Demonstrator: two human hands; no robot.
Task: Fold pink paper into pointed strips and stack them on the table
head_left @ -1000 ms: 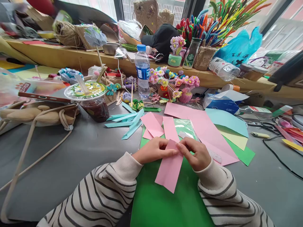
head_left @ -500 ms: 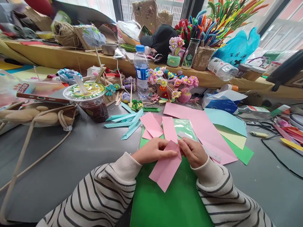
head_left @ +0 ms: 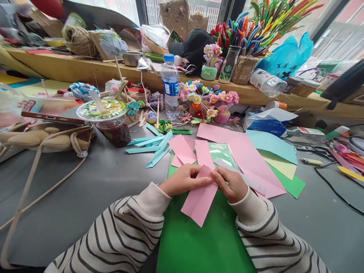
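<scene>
Folding is the step in hand, by the look of it: both hands meet at the upper end of a pink paper strip (head_left: 200,199), which lies slanted over the green sheet (head_left: 204,242) at the near edge of the table (head_left: 85,189), middle of that edge. Left hand (head_left: 183,179) lies across the strip's top-left corner, fingers pressed flat and together, index tip holding the paper down. Right hand (head_left: 231,184) pinches the strip's top-right edge between thumb and fingertips — the corner there seems turned in toward the middle, though how far the fold runs is hidden under the fingers. Lower end of the strip is free and unheld. Just beyond the hands: more pink pieces (head_left: 184,149), a clear ruler (head_left: 244,178) on the large pink sheet (head_left: 244,159), and teal folded strips (head_left: 153,146) toward the left. A lidded drink cup (head_left: 109,121) and a water bottle (head_left: 170,87) stand farther back, well apart from the work. Next move, as I judge it, calls for lining the turned edge true against the strip's side before creasing — left fingers holding the paper from sliding on the slick green sheet while the right runs the fold down firmly.
</scene>
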